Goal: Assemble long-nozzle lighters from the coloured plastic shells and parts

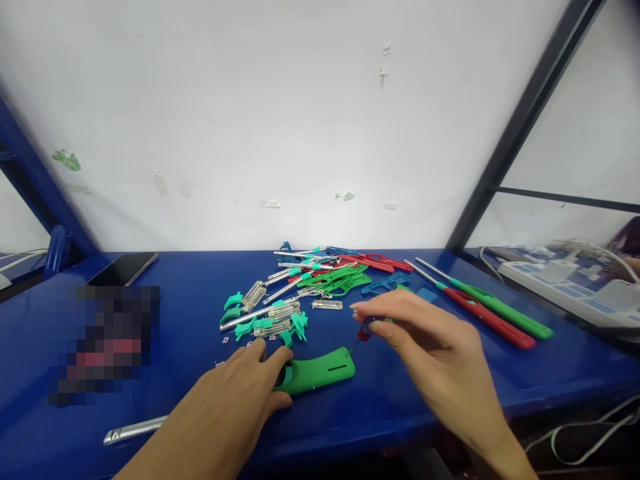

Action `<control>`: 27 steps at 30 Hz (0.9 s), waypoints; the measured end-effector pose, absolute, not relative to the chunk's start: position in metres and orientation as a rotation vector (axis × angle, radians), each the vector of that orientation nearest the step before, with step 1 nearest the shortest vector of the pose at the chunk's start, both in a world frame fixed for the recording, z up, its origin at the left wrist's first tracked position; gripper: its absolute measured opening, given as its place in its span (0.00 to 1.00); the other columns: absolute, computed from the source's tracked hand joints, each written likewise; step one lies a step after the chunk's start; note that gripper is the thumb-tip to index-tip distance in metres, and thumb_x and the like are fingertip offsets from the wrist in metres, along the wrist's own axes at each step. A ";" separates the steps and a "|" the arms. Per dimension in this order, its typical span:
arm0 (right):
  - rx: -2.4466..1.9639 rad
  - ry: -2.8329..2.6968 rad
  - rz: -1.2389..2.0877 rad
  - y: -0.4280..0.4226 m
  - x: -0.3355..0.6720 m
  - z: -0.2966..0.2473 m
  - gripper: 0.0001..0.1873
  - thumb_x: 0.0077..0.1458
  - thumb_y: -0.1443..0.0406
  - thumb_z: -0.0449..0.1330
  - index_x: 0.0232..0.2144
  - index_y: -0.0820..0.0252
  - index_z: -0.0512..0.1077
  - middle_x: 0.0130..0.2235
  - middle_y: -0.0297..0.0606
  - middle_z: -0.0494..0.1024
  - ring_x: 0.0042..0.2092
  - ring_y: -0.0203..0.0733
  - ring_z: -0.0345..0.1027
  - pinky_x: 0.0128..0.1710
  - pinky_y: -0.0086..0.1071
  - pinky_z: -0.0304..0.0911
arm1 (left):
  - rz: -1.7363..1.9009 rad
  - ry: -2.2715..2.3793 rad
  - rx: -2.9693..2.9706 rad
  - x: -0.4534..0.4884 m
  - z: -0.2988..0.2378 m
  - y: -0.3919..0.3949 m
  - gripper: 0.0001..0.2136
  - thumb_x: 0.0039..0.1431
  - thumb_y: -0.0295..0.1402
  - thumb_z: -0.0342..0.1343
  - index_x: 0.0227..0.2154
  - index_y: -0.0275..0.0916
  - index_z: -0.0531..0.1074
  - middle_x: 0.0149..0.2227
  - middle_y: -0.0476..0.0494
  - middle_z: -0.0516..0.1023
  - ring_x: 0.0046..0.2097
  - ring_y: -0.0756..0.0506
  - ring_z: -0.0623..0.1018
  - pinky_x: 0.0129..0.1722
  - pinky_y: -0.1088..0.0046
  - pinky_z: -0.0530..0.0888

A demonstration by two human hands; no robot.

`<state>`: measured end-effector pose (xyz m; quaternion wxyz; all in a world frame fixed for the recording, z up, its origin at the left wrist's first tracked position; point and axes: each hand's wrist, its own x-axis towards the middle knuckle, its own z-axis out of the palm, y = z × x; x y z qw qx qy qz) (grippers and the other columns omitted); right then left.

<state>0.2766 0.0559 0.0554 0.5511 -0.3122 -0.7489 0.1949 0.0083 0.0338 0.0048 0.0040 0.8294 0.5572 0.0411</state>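
Note:
A green utility lighter (320,371) lies on the blue table, with a dark slot near its right end. My left hand (253,383) is closed around its left part and steadies it. A silver metal tube (134,430) comes out to the left from behind my left forearm; its join with the lighter is hidden. My right hand (425,347) pinches a small screwdriver (364,333) with a dark red and purple handle. Its thin shaft slants down to the upper right edge of the green lighter, and the tip appears to touch there.
Behind my hands lie loose lighter parts: teal triggers (245,328), clear fuel tanks (327,305), green frames (350,279) and metal tubes. Whole red (487,317) and green lighters (505,310) lie right. A phone (123,269) and a pixelated patch are left. A power strip (555,283) stands far right.

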 end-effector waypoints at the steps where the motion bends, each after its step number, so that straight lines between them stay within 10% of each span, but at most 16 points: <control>1: -0.758 -1.731 0.425 0.057 0.275 0.054 0.11 0.66 0.68 0.67 0.45 0.44 0.84 0.37 0.31 0.80 0.38 0.39 0.74 0.38 0.32 0.71 | 0.126 1.748 2.597 0.009 0.005 0.034 0.21 0.69 0.32 0.56 0.63 0.52 0.72 0.60 0.38 0.80 0.59 0.30 0.81 0.55 0.47 0.80; 10: -0.752 -1.736 0.443 0.059 0.275 0.054 0.14 0.72 0.67 0.59 0.50 0.44 0.82 0.47 0.32 0.85 0.49 0.41 0.78 0.47 0.33 0.73 | 0.042 1.796 2.573 0.016 0.013 0.032 0.22 0.70 0.34 0.56 0.65 0.50 0.70 0.61 0.37 0.79 0.59 0.31 0.81 0.53 0.52 0.81; 20: -0.741 -1.605 0.323 0.068 0.256 0.046 0.08 0.56 0.65 0.76 0.36 0.49 0.82 0.33 0.29 0.76 0.35 0.38 0.69 0.36 0.32 0.67 | 0.150 1.687 2.661 0.009 0.006 0.033 0.21 0.70 0.31 0.55 0.64 0.50 0.72 0.63 0.39 0.78 0.60 0.33 0.80 0.54 0.56 0.80; 27: -0.691 -1.674 0.325 0.076 0.256 0.044 0.09 0.66 0.69 0.67 0.45 0.49 0.81 0.44 0.30 0.85 0.44 0.39 0.78 0.47 0.33 0.73 | 0.121 1.668 2.702 0.007 0.002 0.035 0.20 0.69 0.28 0.54 0.61 0.50 0.76 0.65 0.39 0.76 0.61 0.31 0.80 0.57 0.51 0.79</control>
